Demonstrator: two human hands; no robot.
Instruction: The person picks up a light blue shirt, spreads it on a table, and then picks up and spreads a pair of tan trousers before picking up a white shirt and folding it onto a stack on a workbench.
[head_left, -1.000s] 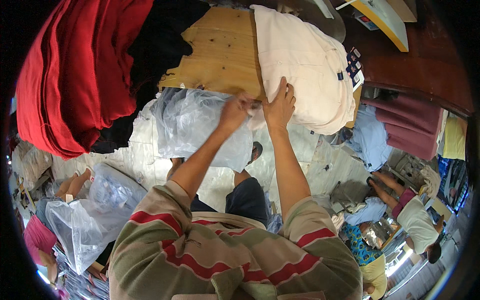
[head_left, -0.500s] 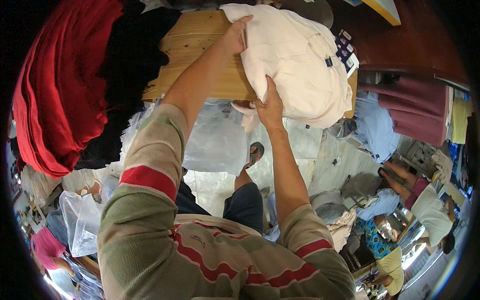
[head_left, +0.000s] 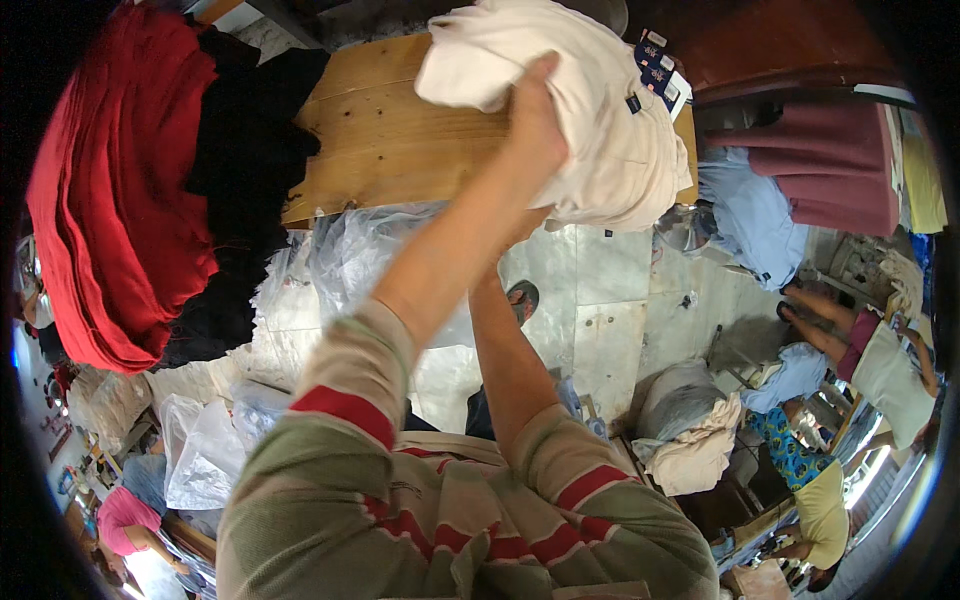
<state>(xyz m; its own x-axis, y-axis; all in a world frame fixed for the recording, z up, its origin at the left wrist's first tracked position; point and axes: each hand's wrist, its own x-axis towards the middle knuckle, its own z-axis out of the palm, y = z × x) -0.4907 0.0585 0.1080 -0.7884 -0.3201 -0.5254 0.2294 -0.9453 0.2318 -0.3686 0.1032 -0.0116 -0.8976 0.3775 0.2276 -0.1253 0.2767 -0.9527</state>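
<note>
A folded cream garment (head_left: 610, 150) with small dark tags lies on the far right part of a wooden table (head_left: 400, 140). My left hand (head_left: 535, 115) reaches up and grips the garment's bunched near edge. My right forearm rises beneath it. My right hand (head_left: 528, 222) is mostly hidden behind my left forearm and under the garment's lower edge, so its grip cannot be made out. A clear plastic bag (head_left: 355, 260) hangs off the table's front edge, just left of my arms.
A tall stack of red cloth (head_left: 120, 200) and black cloth (head_left: 245, 160) fills the table's left side. Maroon (head_left: 830, 170) and light blue garments (head_left: 750, 215) lie at right. Cloth heaps (head_left: 690, 445) sit on the tiled floor. Seated people (head_left: 815, 490) work at lower right.
My left hand has moved from the garment's far top edge to its near edge and closed on it, bunching the cloth. My right hand has slipped out of sight beneath the garment.
</note>
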